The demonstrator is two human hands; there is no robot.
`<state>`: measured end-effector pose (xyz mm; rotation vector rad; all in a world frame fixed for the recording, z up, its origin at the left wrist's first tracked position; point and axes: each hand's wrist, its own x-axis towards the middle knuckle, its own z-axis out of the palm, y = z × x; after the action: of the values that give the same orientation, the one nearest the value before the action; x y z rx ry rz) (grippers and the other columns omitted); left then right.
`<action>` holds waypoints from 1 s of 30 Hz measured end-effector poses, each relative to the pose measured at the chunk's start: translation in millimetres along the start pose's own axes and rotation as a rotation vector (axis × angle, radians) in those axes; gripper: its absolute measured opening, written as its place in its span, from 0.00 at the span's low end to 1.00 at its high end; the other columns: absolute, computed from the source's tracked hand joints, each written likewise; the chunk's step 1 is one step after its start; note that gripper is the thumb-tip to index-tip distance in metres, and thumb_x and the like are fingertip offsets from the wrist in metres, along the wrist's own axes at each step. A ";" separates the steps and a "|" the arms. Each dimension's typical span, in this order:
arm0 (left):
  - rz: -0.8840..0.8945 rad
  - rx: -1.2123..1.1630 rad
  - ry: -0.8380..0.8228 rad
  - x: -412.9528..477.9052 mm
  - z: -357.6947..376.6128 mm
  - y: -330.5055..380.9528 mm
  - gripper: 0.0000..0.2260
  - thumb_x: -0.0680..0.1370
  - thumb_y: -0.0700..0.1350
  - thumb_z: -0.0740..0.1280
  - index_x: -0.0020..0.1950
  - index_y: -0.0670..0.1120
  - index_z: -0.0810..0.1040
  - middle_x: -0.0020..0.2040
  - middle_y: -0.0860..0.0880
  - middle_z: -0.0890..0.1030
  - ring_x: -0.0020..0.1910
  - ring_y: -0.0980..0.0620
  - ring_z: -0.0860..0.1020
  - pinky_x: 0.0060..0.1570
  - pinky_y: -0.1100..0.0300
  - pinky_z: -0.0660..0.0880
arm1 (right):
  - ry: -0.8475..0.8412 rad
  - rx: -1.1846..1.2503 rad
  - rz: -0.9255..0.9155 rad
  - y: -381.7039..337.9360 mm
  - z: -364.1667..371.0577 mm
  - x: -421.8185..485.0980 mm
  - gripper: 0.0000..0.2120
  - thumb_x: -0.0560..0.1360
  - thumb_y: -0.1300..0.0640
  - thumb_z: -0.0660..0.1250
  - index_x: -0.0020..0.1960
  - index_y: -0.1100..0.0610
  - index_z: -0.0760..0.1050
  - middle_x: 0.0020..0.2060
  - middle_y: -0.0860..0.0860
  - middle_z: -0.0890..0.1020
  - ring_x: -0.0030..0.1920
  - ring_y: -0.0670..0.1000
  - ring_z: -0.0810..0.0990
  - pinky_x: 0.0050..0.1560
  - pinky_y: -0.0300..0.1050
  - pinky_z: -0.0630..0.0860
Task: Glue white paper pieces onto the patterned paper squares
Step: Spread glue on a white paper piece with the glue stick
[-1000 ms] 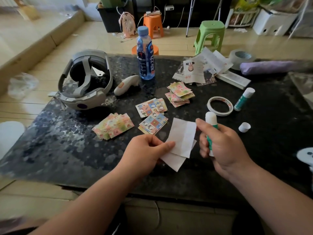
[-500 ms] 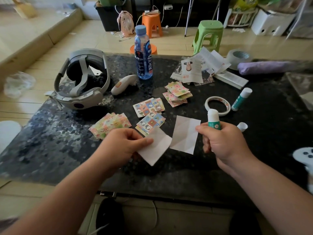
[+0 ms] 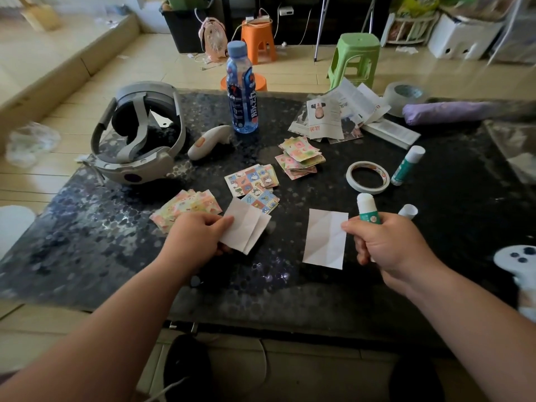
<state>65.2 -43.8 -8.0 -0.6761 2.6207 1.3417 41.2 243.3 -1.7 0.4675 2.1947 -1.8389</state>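
My left hand (image 3: 197, 237) pinches a creased white paper piece (image 3: 246, 226) just in front of the patterned squares. A second white paper piece (image 3: 326, 239) lies flat on the dark table, its right edge touched by my right thumb. My right hand (image 3: 385, 245) grips an uncapped green-and-white glue stick (image 3: 366, 207) upright. Patterned paper squares lie in three piles: a pink-yellow pile (image 3: 185, 206) beside my left hand, a blue cartoon pile (image 3: 255, 187) in the middle, and a further pile (image 3: 300, 158) behind.
The glue cap (image 3: 408, 211) lies right of my right hand. A tape ring (image 3: 367, 177), a second glue stick (image 3: 407, 165), a water bottle (image 3: 241, 91), a headset (image 3: 139, 134), its controller (image 3: 208, 142), magazine scraps (image 3: 336, 114) and a purple umbrella (image 3: 452, 111) sit further back.
My left hand carried its white piece leftward, away from the other white piece, which now lies flat by itself. My right hand with the glue stick stayed roughly in place.
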 end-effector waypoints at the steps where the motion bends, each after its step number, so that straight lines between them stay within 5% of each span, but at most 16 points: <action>1: -0.009 -0.003 0.012 2.0 -0.1 1.9 0.10 0.82 0.53 0.67 0.49 0.50 0.86 0.31 0.49 0.84 0.25 0.56 0.80 0.30 0.60 0.75 | 0.000 -0.006 0.005 0.5 -0.8 -0.3 0.06 0.77 0.61 0.72 0.44 0.62 0.79 0.25 0.51 0.73 0.27 0.50 0.69 0.30 0.46 0.70; 4: -0.024 0.063 -0.013 4.4 1.1 4.0 0.13 0.81 0.57 0.67 0.55 0.50 0.85 0.34 0.49 0.85 0.32 0.52 0.83 0.39 0.55 0.80 | 0.003 -0.024 0.016 3.0 -3.8 -1.4 0.05 0.77 0.60 0.73 0.44 0.62 0.80 0.25 0.51 0.74 0.28 0.50 0.70 0.32 0.48 0.71; 8: 0.096 0.354 0.190 -5.0 0.7 12.4 0.22 0.80 0.64 0.62 0.63 0.50 0.80 0.58 0.49 0.79 0.53 0.48 0.78 0.55 0.50 0.75 | -0.001 -0.026 0.026 3.9 -7.9 -3.2 0.05 0.77 0.60 0.73 0.45 0.61 0.80 0.25 0.51 0.74 0.28 0.50 0.71 0.32 0.48 0.71; 11: 0.289 0.167 0.300 -27.6 0.9 35.6 0.14 0.80 0.59 0.67 0.54 0.51 0.81 0.51 0.54 0.79 0.47 0.54 0.77 0.47 0.55 0.72 | -0.027 0.002 0.036 3.7 -5.9 -7.6 0.05 0.76 0.60 0.73 0.45 0.62 0.80 0.25 0.51 0.74 0.28 0.50 0.70 0.31 0.47 0.71; 16: 0.080 -0.238 -0.289 -60.9 39.1 56.0 0.11 0.77 0.59 0.71 0.51 0.52 0.84 0.41 0.54 0.85 0.37 0.57 0.81 0.38 0.59 0.76 | -0.105 0.145 0.069 4.7 6.7 -25.9 0.03 0.76 0.61 0.73 0.45 0.59 0.79 0.26 0.51 0.73 0.27 0.49 0.70 0.30 0.45 0.71; 21: 0.005 -0.396 -0.388 -57.0 57.3 58.0 0.06 0.78 0.50 0.73 0.47 0.49 0.86 0.44 0.49 0.87 0.47 0.47 0.85 0.52 0.45 0.81 | -0.121 0.200 -0.041 3.7 11.6 -46.4 0.04 0.77 0.60 0.72 0.45 0.60 0.79 0.27 0.53 0.74 0.28 0.51 0.71 0.29 0.45 0.70; 23: 0.040 -0.247 -0.379 -50.5 58.8 60.3 0.06 0.78 0.52 0.73 0.45 0.50 0.85 0.43 0.51 0.86 0.45 0.50 0.84 0.47 0.50 0.82 | -0.066 0.101 -0.182 2.2 6.1 -50.6 0.05 0.78 0.58 0.72 0.45 0.60 0.81 0.27 0.54 0.77 0.28 0.52 0.74 0.29 0.45 0.73; 26: 0.186 0.326 -0.343 -43.6 69.8 57.1 0.09 0.80 0.54 0.69 0.41 0.54 0.79 0.40 0.55 0.81 0.39 0.58 0.78 0.34 0.64 0.71 | -0.036 -0.056 -0.353 -1.1 -5.6 -54.3 0.08 0.79 0.56 0.71 0.43 0.60 0.80 0.27 0.54 0.79 0.27 0.49 0.75 0.29 0.40 0.74; 30: 0.219 0.402 -0.348 -43.3 90.7 48.6 0.11 0.80 0.54 0.68 0.38 0.55 0.77 0.37 0.54 0.78 0.36 0.58 0.75 0.33 0.63 0.67 | -0.170 -0.037 -0.286 -3.5 -13.5 -55.0 0.08 0.81 0.60 0.66 0.46 0.63 0.76 0.29 0.56 0.78 0.25 0.51 0.73 0.27 0.39 0.71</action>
<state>74.0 67.3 -13.2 -0.0906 2.6018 0.8324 90.8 251.1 24.8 -0.0141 2.2667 -1.8892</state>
